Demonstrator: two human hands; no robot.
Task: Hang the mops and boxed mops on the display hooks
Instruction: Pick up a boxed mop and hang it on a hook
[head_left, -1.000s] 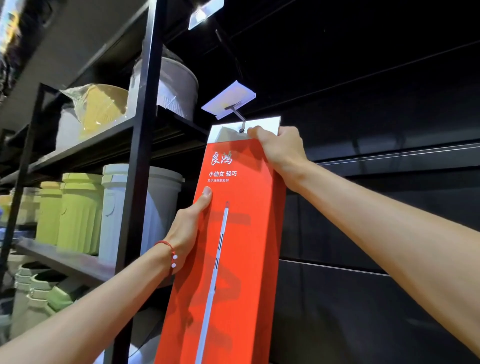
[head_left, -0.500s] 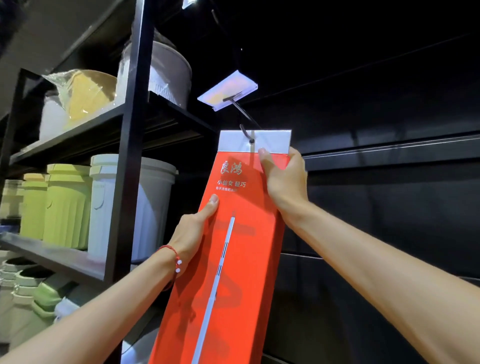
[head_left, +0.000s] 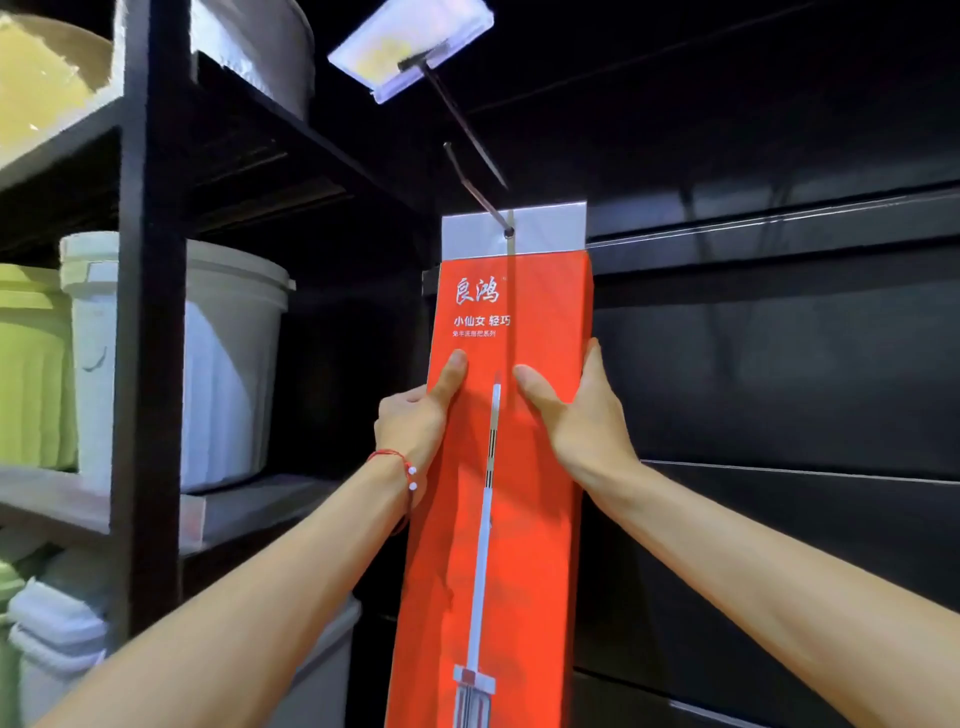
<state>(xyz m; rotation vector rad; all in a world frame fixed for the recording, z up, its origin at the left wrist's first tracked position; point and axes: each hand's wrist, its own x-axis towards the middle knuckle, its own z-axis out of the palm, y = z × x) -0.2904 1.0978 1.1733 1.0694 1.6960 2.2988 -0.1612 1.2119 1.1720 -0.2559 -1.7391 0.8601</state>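
I'm clasping the boxed mop (head_left: 519, 519) by its sides with left grip (head_left: 415, 423) and right grip (head_left: 584, 421). It's hanging upright, tab (head_left: 550, 228) on the hook (head_left: 475, 190) above both.

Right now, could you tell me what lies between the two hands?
Head view: only the orange front of the boxed mop, with its printed white pole, separates the left hand and right hand.

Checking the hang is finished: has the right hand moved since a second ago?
Yes. The right hand has slid down the boxed mop, away from the display hook it was beside.
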